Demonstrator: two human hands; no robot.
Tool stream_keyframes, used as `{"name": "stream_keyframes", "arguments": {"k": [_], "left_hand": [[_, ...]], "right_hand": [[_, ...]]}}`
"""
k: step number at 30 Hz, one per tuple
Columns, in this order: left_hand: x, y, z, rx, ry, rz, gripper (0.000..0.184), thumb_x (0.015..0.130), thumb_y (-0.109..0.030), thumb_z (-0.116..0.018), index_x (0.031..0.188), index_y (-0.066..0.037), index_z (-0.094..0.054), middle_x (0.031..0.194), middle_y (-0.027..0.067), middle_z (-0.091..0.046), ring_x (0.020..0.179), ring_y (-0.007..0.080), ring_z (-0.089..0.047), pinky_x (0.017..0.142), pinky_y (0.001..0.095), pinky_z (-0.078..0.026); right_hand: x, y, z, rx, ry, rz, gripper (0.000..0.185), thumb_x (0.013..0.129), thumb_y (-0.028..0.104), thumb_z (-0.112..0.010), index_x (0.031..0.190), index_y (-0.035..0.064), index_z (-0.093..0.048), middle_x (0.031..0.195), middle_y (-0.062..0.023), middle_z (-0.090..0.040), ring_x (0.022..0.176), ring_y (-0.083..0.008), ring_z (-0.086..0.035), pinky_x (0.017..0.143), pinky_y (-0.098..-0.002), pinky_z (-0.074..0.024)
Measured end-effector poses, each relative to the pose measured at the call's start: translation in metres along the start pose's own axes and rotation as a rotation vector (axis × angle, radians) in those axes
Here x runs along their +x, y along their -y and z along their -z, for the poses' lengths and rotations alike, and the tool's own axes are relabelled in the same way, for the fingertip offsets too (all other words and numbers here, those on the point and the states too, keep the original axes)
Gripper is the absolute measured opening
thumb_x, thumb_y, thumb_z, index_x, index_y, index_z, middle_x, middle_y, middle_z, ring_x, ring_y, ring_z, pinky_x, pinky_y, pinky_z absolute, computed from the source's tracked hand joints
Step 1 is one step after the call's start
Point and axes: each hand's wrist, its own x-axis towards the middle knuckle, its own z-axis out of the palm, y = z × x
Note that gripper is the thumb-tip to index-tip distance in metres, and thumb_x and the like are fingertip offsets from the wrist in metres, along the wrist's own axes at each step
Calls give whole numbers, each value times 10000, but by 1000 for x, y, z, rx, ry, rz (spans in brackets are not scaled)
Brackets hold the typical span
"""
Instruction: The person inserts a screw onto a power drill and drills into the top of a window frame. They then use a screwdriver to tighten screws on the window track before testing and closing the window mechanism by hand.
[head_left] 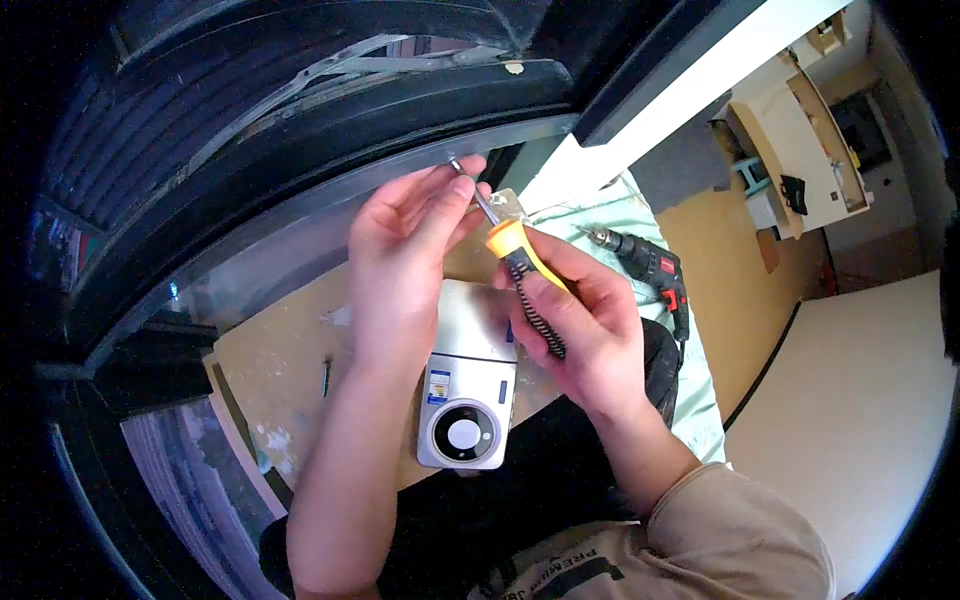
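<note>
My right hand is wrapped around the handle of a yellow and black screwdriver, which slants up and to the left. My left hand pinches the metal shaft near its far end, between thumb and fingers. A small shiny metal end pokes out past the left thumb; whether it is the tip or a screw I cannot tell. Below both hands lies a silver case with a round black dial and a blue-white sticker, partly covered by the right hand.
A black and red power drill rests on a pale green cloth at the right. Dark frame parts curve across the front. Beneath the silver case is a stained wooden board. Farther back stands a light wooden cabinet.
</note>
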Motion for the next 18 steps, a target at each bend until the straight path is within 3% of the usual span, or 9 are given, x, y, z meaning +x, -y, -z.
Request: {"name": "stream_keyframes", "arguments": {"k": [2, 4, 8, 10, 11, 13, 15, 17, 18], "left_hand": [[0, 3, 0, -40, 61, 21, 251, 958, -92, -650, 1170, 37, -610, 1173, 155, -698, 1001, 177, -681, 877, 298, -543], [1, 6, 1, -41, 74, 21, 248, 964, -100, -645, 1166, 36, -602, 1168, 156, -700, 996, 176, -681, 869, 296, -540], [-1, 0, -1, -49, 85, 50, 224, 987, -121, -615, 1146, 33, -584, 1156, 166, -701, 993, 176, -678, 889, 295, -534], [-2, -3, -3, -78, 97, 57, 207, 987, -118, -609, 1134, 27, -586, 1159, 167, -701, 1005, 177, -676, 906, 304, -532], [-3, -4, -2, -107, 100, 68, 191, 987, -115, -603, 1121, 21, -588, 1162, 168, -701, 1017, 177, -674, 924, 313, -530], [0, 1, 2, -102, 108, 57, 223, 987, -115, -598, 1175, 5, -582, 1168, 168, -697, 1021, 190, -671, 925, 330, -537], [2, -3, 9, -104, 133, 58, 213, 965, -92, -606, 1165, -18, -620, 1186, 175, -689, 1032, 215, -674, 948, 358, -538], [7, -24, 17, 136, 203, 1, 190, 928, -128, -654, 1060, -4, -712, 1129, 142, -717, 1003, 196, -675, 924, 342, -528], [14, -23, 18, 207, 230, -21, 239, 936, -163, -661, 1097, 6, -708, 1098, 123, -727, 990, 180, -672, 908, 325, -525]], "right_hand": [[2, -5, 5, 150, 10, -32, 335, 1001, 73, -512, 1309, -54, -540, 1006, -108, -644, 592, -65, -493, 461, -179, -363], [3, -9, 9, 694, 166, -213, 319, 1007, 100, -506, 1285, -47, -558, 987, -97, -643, 575, -80, -489, 398, -186, -323], [2, -11, 1, 1013, 166, -368, 310, 1013, 126, -499, 1260, -49, -566, 971, -95, -645, 554, -90, -480, 366, -192, -286], [-1, -13, -4, 472, 44, -101, 309, 1004, 106, -514, 1272, -35, -579, 988, -110, -657, 588, -56, -496, 412, -174, -324], [-3, -13, -8, 479, 55, -99, 309, 1004, 106, -514, 1272, -35, -579, 988, -110, -657, 588, -56, -496, 412, -174, -324], [-5, -12, -19, -234, -139, 91, 322, 985, 99, -553, 1277, -29, -595, 1031, -128, -671, 746, -90, -600, 589, -218, -480], [-2, -11, -21, -655, -187, 379, 331, 948, 91, -572, 1253, -34, -603, 1049, -171, -669, 854, -202, -624, 719, -296, -492], [-1, -7, -25, -806, -170, 565, 340, 912, 83, -592, 1229, -38, -611, 1068, -213, -668, 962, -314, -648, 848, -373, -503], [3, -1, -19, -833, -148, 593, 345, 894, 79, -602, 1217, -40, -615, 1077, -235, -667, 1016, -370, -659, 912, -412, -509]]}}
